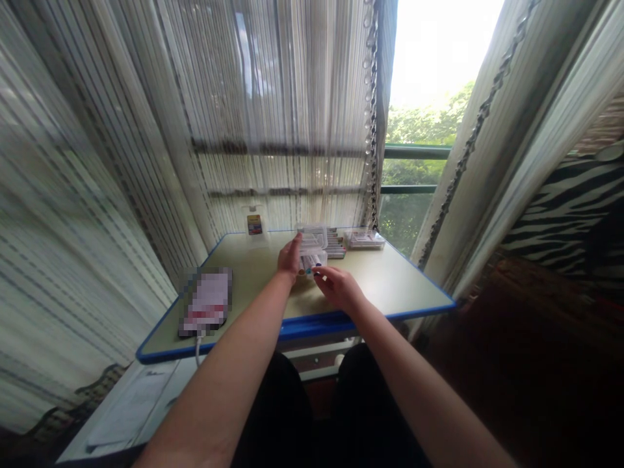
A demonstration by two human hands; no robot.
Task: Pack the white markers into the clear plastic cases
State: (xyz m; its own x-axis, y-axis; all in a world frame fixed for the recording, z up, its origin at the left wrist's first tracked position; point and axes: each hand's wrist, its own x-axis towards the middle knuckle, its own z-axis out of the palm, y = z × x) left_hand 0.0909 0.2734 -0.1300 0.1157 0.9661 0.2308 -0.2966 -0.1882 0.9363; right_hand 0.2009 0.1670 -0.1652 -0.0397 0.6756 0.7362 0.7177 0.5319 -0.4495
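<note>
My left hand (289,255) rests against the left side of a clear plastic box (312,242) near the back of the small blue-edged desk (390,286), with its fingers curled on the box. My right hand (336,286) is just in front of the box, fingers pinched around a white marker (313,261) with a dark cap that sticks up toward the box. Beside it stand a couple more markers (305,265), packed close together. Behind the box lies a row of markers (335,243).
A phone (205,302) with a cable lies at the desk's left front. A small bottle (254,225) stands at the back left, and another clear case (365,239) at the back right. Curtains hang all around; a window opens at the right.
</note>
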